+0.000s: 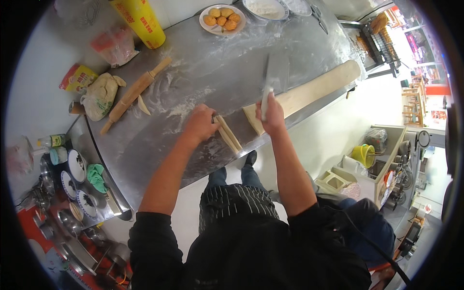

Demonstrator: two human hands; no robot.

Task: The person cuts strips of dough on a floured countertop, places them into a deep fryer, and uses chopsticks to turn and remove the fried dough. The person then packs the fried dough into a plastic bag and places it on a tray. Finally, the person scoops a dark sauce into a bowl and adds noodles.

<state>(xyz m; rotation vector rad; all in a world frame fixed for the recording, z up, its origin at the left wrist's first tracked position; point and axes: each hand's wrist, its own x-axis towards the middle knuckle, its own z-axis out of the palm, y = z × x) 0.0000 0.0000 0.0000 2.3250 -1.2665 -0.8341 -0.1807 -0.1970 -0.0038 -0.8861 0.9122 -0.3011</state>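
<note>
The left hand (pixel 200 124) curls its fingers at the far end of some dough strips (pixel 228 135); whether they pinch is hidden. The right hand (pixel 272 113) is closed around a cleaver (pixel 269 92). It is the nearer to the long dough sheet (pixel 319 89), whose cut end lies beneath it, long axis running rightward and away along the worktop (pixel 130 159). A rolling pin (pixel 135 94) lies well left, out of the way.

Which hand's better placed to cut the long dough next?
Likely the right hand: it grips the knife by the left end of the long dough, while the left hand is at the narrow strips.
</note>
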